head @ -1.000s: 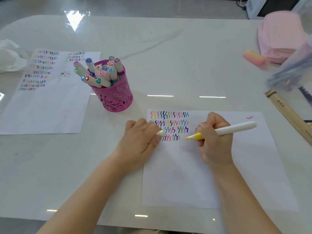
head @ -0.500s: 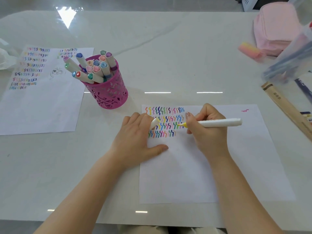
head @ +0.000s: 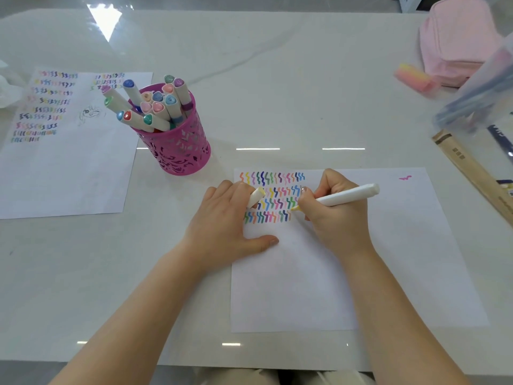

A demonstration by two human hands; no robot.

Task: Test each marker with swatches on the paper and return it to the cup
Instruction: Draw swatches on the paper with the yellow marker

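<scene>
The white marker (head: 347, 195) lies slanted in the right hand (head: 333, 215), whose grip pinches the barrel low down. Its yellow tip touches the paper (head: 388, 259) at the right end of the third row of swatches (head: 273, 198), and the barrel's free end points away to the right. Just left of that grip, the left hand (head: 230, 220) rests on the sheet's left edge – its curled fingers hold the cap (head: 256, 197) and its thumb lies flat on the paper. Below and to the right of both hands the sheet is unmarked, apart from a pink squiggle (head: 405, 178) near its far right corner. Up and left of the grip, off the paper, stands the pink cup (head: 177, 151) full of markers (head: 155, 107). Beyond the cup lies a second swatched sheet (head: 69, 162). Bare worktop (head: 305, 93) stretches ahead of the hands – a wooden ruler (head: 472, 173), a clear box (head: 485, 101) and a pink pouch (head: 458, 43) crowd its right edge.
</scene>
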